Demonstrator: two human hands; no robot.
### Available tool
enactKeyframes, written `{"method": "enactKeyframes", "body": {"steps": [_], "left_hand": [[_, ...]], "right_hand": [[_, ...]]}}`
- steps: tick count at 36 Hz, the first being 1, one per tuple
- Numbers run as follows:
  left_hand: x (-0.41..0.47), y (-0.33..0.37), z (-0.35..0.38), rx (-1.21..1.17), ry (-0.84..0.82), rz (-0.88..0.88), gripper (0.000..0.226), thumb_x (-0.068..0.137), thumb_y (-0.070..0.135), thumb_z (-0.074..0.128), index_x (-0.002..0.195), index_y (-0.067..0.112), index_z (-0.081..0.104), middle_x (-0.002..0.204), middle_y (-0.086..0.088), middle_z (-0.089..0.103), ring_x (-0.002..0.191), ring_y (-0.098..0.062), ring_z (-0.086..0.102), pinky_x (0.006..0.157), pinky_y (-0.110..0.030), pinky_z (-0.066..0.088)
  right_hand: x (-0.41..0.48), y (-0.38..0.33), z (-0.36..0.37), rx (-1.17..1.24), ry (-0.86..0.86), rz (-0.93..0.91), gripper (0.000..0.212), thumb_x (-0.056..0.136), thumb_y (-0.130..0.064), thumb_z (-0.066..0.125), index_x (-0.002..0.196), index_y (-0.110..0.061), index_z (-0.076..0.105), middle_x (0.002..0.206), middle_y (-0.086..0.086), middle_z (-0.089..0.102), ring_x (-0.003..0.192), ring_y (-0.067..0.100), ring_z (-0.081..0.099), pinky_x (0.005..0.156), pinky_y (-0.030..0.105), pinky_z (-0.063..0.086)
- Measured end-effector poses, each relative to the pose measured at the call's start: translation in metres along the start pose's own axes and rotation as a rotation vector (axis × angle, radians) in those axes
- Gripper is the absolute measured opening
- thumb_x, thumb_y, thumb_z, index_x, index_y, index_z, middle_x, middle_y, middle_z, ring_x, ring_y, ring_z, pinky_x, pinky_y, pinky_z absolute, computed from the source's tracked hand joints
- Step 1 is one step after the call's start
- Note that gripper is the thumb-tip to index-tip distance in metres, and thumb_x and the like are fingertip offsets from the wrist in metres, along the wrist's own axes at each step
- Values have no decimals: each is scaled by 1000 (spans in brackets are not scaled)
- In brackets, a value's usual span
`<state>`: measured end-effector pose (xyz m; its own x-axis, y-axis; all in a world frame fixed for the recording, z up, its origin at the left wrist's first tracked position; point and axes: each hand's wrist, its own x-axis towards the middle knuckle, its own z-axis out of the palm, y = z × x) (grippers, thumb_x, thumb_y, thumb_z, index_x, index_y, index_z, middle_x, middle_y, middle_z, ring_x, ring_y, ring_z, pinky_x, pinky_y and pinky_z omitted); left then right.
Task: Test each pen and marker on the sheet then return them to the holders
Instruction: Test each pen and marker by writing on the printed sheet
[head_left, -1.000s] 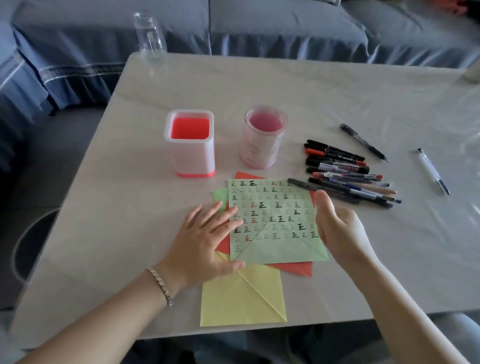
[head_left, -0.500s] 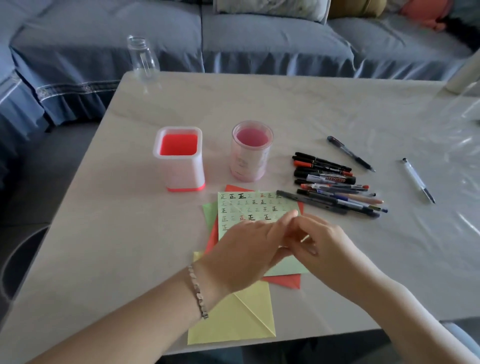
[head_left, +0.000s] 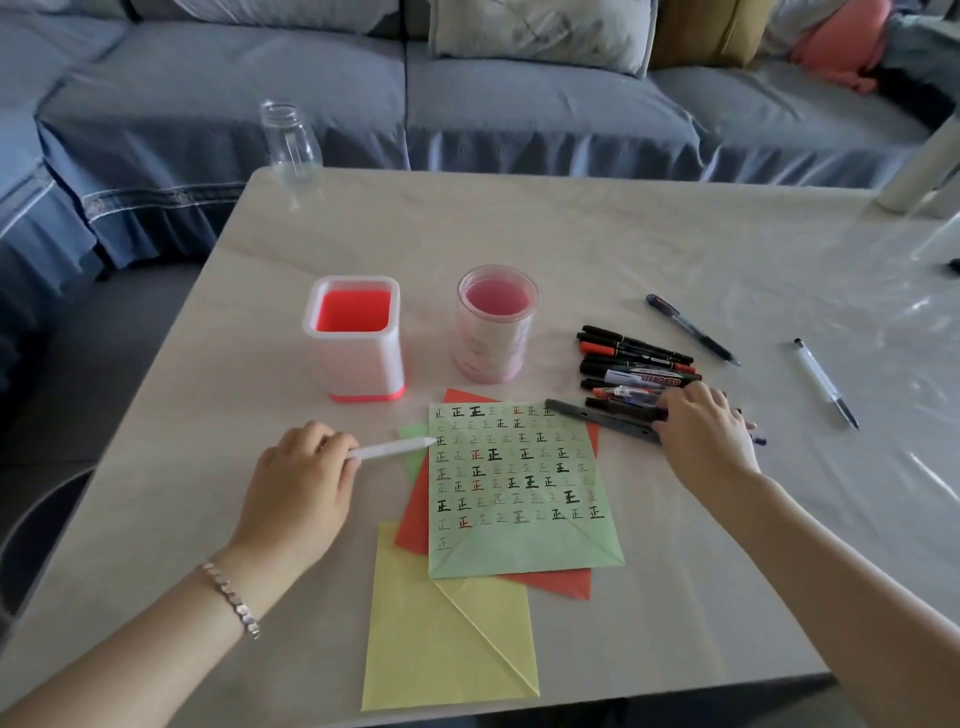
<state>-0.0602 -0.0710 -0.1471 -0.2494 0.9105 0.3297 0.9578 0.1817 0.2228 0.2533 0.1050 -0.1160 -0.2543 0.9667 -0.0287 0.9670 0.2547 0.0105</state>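
The left hand is lying on the table at the 9 o'clock side of the green sheet, with a bracelet sitting on its wrist. Its fingers are wrapping round the back end of a white pen, which is pointing toward 3 o'clock with its tip just over the sheet's left edge.

At the sheet's 11 o'clock a square holder with a red inside is standing upright. A round pink holder is standing just beside it, at the sheet's 12 o'clock. The green sheet, filled with rows of black and red test marks, is lying on top of a red sheet, and a yellow sheet is sticking out toward 6 o'clock.

At the sheet's 2 o'clock a pile of pens and markers is lying flat. The right hand is resting on the pile's near end, its fingers bending down over the barrels. Whether they are actually gripping one is hard to say from here.

A dark pen is lying apart at the pile's 2 o'clock. A clear pen is lying well off at its 3 o'clock.
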Motion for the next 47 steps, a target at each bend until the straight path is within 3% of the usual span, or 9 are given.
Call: {"method": "enactKeyframes", "body": {"steps": [6, 13, 19, 24, 30, 35, 40, 43, 47], "left_hand": [[1, 6, 1, 0, -55, -89, 31, 65, -1, 76, 95, 3, 67, 85, -16, 57, 77, -39, 58, 66, -45, 49], [15, 74, -22, -307, -109, 355, 48, 86, 26, 44, 131, 10, 39, 127, -10, 51, 117, -22, 43, 99, -33, 31], [5, 112, -26, -295, -191, 501, 26, 90, 33, 38, 104, 17, 53, 85, 7, 66, 75, -13, 62, 62, -20, 41], [-3, 110, -30, -419, -238, 216, 24, 97, 42, 32, 100, 20, 43, 61, 8, 46, 53, -12, 43, 54, -27, 32], [-11, 99, -31, -628, -273, 185, 15, 95, 37, 33, 89, 24, 36, 56, 10, 40, 54, -6, 43, 48, -18, 30], [-13, 93, -33, -770, -255, 124, 17, 87, 52, 32, 83, 36, 37, 64, 14, 47, 59, -8, 42, 53, -17, 31], [-16, 96, -34, -806, -312, 121, 12, 94, 43, 36, 97, 36, 45, 80, 24, 55, 74, 2, 50, 68, -18, 41], [-14, 96, -32, -725, -412, 83, 26, 100, 32, 29, 117, 38, 47, 96, 20, 61, 85, -3, 56, 78, -28, 46], [-13, 91, -26, -693, -515, 94, 36, 99, 42, 21, 93, 22, 50, 88, 5, 61, 81, -14, 57, 76, -40, 46]], "right_hand": [[-7, 4, 5, -33, 178, -104, 14, 84, -4, 59, 98, 2, 60, 95, 19, 62, 92, 39, 56, 84, 48, 41], [-55, -43, -39, 360, 192, -517, 14, 85, -17, 57, 98, -14, 60, 79, 6, 65, 63, 28, 62, 52, 37, 52], [-86, -70, -56, 308, 294, -916, 17, 84, -31, 56, 82, -18, 67, 73, -9, 66, 68, 10, 59, 70, 26, 46], [-84, -73, -57, 628, 441, -446, 40, 71, -37, 73, 105, -27, 55, 104, -13, 57, 102, 11, 46, 94, 21, 32], [-87, -97, -60, 1317, -182, 20, 49, 69, -51, 59, 103, -17, 53, 55, -6, 50, 44, 4, 44, 46, 16, 36], [-92, -119, -45, 1527, -86, 300, 29, 81, -26, 66, 94, -17, 41, 48, -10, 45, 39, 5, 38, 43, 19, 33], [-100, -137, -42, 1635, -359, 253, 27, 87, -28, 58, 72, -12, 42, 40, -6, 41, 33, 8, 31, 34, 17, 23], [-103, -146, -34, 1402, -268, 192, 38, 91, -27, 53, 57, -14, 41, 36, -6, 40, 33, 11, 36, 35, 18, 28], [-107, -148, -25, 1246, -125, 169, 50, 92, -25, 49, 44, -13, 40, 30, -3, 42, 30, 10, 37, 38, 20, 34]]}}
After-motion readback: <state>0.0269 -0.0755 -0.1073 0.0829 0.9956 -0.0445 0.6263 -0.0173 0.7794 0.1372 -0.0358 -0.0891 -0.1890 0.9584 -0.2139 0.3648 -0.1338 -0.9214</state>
